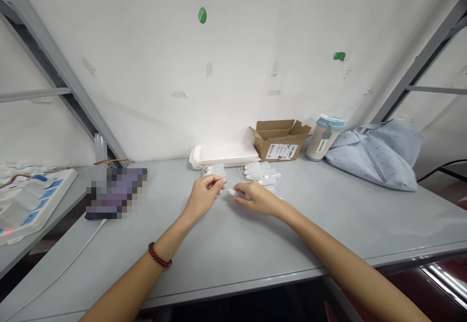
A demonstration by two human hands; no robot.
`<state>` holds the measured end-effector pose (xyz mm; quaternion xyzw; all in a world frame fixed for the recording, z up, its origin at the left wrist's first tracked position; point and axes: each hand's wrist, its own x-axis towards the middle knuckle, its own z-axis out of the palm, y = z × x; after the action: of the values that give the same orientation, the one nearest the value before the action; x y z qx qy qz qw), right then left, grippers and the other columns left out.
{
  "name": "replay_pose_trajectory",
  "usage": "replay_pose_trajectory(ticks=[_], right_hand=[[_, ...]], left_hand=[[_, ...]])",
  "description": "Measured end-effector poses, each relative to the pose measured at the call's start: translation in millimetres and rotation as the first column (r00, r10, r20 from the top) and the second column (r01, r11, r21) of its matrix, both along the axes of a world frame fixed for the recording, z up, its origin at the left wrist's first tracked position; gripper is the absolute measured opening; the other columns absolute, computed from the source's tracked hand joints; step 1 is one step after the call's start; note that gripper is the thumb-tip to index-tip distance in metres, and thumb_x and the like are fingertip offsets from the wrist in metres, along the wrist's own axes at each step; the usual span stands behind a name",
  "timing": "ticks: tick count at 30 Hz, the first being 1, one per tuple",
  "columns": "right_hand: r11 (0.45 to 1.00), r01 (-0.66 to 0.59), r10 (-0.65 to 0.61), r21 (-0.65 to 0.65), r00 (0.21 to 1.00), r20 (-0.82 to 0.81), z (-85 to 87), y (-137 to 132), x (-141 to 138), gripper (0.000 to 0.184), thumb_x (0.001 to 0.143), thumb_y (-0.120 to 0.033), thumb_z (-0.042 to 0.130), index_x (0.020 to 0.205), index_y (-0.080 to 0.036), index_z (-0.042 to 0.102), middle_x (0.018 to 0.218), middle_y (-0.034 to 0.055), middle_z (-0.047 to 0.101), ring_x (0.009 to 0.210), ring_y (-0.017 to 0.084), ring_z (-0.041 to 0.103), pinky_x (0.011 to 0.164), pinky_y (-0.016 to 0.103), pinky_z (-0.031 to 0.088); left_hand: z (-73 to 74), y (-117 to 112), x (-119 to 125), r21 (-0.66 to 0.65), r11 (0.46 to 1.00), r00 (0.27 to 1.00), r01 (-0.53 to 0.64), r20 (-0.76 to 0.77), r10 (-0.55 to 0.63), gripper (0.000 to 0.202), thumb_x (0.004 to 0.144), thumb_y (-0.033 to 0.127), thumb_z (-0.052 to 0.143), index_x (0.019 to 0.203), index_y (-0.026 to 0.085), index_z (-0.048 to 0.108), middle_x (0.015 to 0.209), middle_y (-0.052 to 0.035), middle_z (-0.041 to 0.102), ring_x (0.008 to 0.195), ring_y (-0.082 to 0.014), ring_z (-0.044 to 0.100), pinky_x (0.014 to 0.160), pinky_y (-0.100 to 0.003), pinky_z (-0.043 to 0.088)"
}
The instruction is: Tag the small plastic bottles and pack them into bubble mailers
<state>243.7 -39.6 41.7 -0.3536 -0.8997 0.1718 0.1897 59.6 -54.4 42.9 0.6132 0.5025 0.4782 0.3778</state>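
Piece (pixel 232 192): part-hidden by right hand (pixel 260 197) | loop (pixel 229 182): faint, at left hand (pixel 204 193)

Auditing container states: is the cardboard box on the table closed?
No, the box stands open, its top flaps spread and its inside showing.

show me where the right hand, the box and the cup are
Right hand (pixel 261 197): head view, on the back of the hand
Box (pixel 281 150): head view, on the label on its front side
Cup (pixel 322 139): head view, on its side below the lid
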Motion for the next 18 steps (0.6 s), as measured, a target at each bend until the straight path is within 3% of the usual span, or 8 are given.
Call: replay_pose_trajectory(ticks=[4, 9, 18], right_hand=[[0.999, 0.028, -0.030, -0.025, 0.997, -0.075, 5.5, -1.3, 2.1, 0.015, 0.086, -0.028, 0.047, 0.079, -0.016, 0.051, 0.064, -0.0017, 0.048, 0.057, 0.010, 0.041, 0.056, 0.022, 0.030], [0.999, 0.020, -0.023, -0.029, 0.996, -0.087, 6.2, -2.5, 1.0, 0.015, 0.086, -0.027, 0.046, 0.075, -0.017, 0.048, 0.062, -0.0026, 0.044, 0.056, 0.010, 0.038, 0.055, 0.022, 0.029], [1.000, 0.009, -0.010, -0.022, 0.996, -0.085, 5.2, -1.8, 1.0, 0.016, 0.086, -0.026, 0.046, 0.073, -0.017, 0.045, 0.061, -0.0032, 0.043, 0.055, 0.010, 0.036, 0.055, 0.022, 0.027]], left_hand=[[0.2, 1.9, -1.2, -0.103, 0.995, 0.998, 0.002, 0.069, 0.005, 0.030, 0.071, 0.044, 0.060, 0.070, 0.014, 0.063, 0.062, -0.0006, 0.057, 0.053, -0.0102, 0.048, 0.048, -0.022, 0.038], [1.6, -0.9, 0.5, -0.220, 0.971, 0.974, 0.092, 0.222, -0.042, 0.031, 0.071, 0.043, 0.063, 0.073, 0.012, 0.063, 0.066, -0.0007, 0.054, 0.055, -0.0084, 0.046, 0.050, -0.021, 0.037], [-1.1, -1.5, 0.2, -0.312, 0.928, 0.923, 0.202, 0.377, -0.074, 0.028, 0.071, 0.039, 0.067, 0.071, 0.012, 0.062, 0.066, 0.0005, 0.051, 0.054, -0.0067, 0.043, 0.051, -0.021, 0.035]])
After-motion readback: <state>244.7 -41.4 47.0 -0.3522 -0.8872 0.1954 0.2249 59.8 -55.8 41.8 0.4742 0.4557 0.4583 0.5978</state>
